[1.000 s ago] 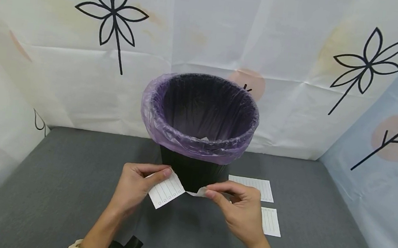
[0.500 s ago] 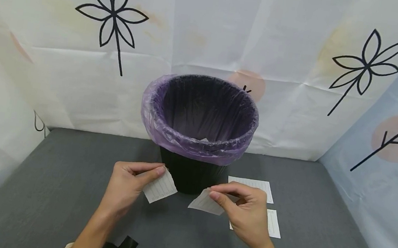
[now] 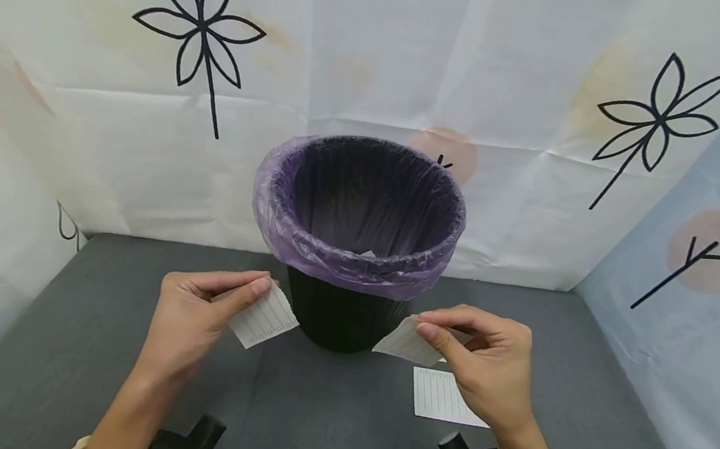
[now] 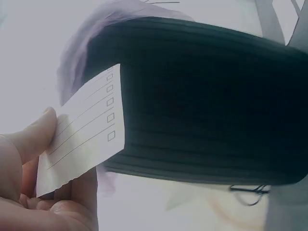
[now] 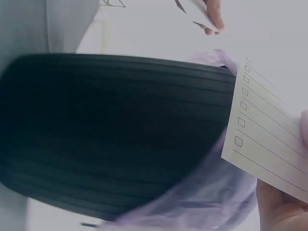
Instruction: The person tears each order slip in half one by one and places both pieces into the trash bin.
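My left hand (image 3: 199, 317) pinches a torn piece of checklist paper (image 3: 266, 315) between thumb and fingers; lines and small boxes show on that paper (image 4: 91, 125) in the left wrist view. A second torn piece (image 3: 409, 343) is pinched by my right hand (image 3: 485, 357), and its boxes face the right wrist camera too. Both hands are raised in front of a black bin (image 3: 339, 318), one to either side, with the two pieces apart. A purple plastic liner (image 3: 354, 272) is folded over the bin's rim. Inside, a small white scrap (image 3: 368, 253) shows.
On the grey table (image 3: 310, 426), a lined sheet (image 3: 447, 397) lies below my right hand; another is nearly hidden behind that hand. A white patterned cloth (image 3: 380, 49) hangs behind the bin. Black wrist gear (image 3: 184, 445) sits at my left wrist.
The paper, joined at one corner a second ago, has come apart into two pieces. My hands have drawn apart left and right and risen slightly, each with its piece.
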### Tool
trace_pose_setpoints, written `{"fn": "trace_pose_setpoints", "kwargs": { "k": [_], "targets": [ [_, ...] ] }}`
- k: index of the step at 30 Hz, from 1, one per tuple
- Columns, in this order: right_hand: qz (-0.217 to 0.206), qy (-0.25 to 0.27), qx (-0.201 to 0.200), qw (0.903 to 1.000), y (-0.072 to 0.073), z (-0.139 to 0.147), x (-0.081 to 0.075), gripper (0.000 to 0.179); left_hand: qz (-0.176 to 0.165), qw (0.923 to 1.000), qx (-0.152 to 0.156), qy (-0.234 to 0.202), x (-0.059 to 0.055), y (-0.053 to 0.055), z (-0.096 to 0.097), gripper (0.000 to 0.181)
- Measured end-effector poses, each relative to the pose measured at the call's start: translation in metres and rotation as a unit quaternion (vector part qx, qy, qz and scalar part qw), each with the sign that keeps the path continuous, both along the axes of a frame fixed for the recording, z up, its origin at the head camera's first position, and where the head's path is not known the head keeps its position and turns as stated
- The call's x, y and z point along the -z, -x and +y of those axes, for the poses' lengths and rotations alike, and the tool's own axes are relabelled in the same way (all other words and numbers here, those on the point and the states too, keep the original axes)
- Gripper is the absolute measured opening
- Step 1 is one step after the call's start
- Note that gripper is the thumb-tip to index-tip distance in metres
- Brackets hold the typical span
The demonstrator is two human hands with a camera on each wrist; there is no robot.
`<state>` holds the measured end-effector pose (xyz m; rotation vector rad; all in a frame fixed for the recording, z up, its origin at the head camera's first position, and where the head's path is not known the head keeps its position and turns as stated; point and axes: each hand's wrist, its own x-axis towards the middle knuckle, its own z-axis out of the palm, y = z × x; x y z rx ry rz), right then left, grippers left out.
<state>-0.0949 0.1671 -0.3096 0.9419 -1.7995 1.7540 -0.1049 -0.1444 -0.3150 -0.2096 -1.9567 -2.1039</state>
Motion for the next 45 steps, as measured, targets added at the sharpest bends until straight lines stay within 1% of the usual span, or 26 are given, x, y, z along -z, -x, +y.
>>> {"fn": "trace_pose_setpoints", "kwargs": {
  "k": [4, 6, 9, 14, 19, 21, 25, 29, 31, 34, 37, 41, 43, 45],
  "targets": [
    [0.022, -0.01, 0.01, 0.9996, 0.005, 0.006, -0.018, 0.014, 0.036, 0.9993, -0.006, 0.012, -0.021, 0.002, -0.006, 0.019],
    [0.027, -0.016, 0.017, 0.9994, 0.007, 0.009, -0.027, 0.014, 0.058, 0.9982, -0.01, 0.017, -0.034, 0.002, -0.01, 0.017],
    [0.031, -0.025, 0.02, 0.999, 0.01, 0.012, -0.04, 0.014, 0.077, 0.9963, -0.014, 0.034, -0.053, 0.002, -0.014, 0.017],
    [0.033, -0.036, 0.006, 0.9988, 0.017, 0.014, -0.061, 0.011, 0.092, 0.9919, -0.009, 0.087, -0.082, 0.006, -0.016, 0.019],
    [0.023, -0.053, 0.004, 0.9983, 0.025, 0.012, -0.077, 0.012, 0.103, 0.9817, -0.008, 0.16, -0.105, 0.011, -0.014, 0.018],
    [0.022, -0.068, 0.014, 0.9974, 0.029, 0.01, -0.083, 0.013, 0.109, 0.9769, -0.007, 0.184, -0.113, 0.013, -0.011, 0.018],
    [0.006, -0.085, 0.028, 0.996, 0.04, 0.007, -0.1, 0.013, 0.125, 0.9693, 0.002, 0.212, -0.128, 0.022, -0.007, 0.016],
    [-0.014, -0.115, 0.071, 0.9908, 0.052, 0.004, -0.117, 0.014, 0.138, 0.9647, 0.007, 0.224, -0.142, 0.032, -0.002, 0.016],
    [-0.017, -0.136, 0.095, 0.986, 0.056, 0.003, -0.125, 0.015, 0.134, 0.9638, 0.006, 0.23, -0.149, 0.037, 0.0, 0.018],
    [-0.018, -0.162, 0.111, 0.9803, 0.062, 0.001, -0.136, 0.013, 0.124, 0.9623, 0.01, 0.242, -0.159, 0.043, 0.003, 0.02],
    [-0.023, -0.179, 0.11, 0.9774, 0.068, 0.0, -0.144, 0.008, 0.114, 0.9615, 0.019, 0.249, -0.167, 0.05, 0.006, 0.021],
    [-0.047, -0.183, 0.1, 0.9769, 0.078, -0.003, -0.15, 0.006, 0.099, 0.9611, 0.026, 0.257, -0.175, 0.059, 0.012, 0.024],
    [-0.062, -0.18, 0.099, 0.9767, 0.085, -0.004, -0.153, 0.007, 0.088, 0.9597, 0.024, 0.266, -0.178, 0.063, 0.016, 0.023],
    [-0.075, -0.179, 0.102, 0.9755, 0.092, -0.005, -0.156, 0.008, 0.079, 0.9566, 0.027, 0.279, -0.18, 0.068, 0.021, 0.023]
  ]
}}
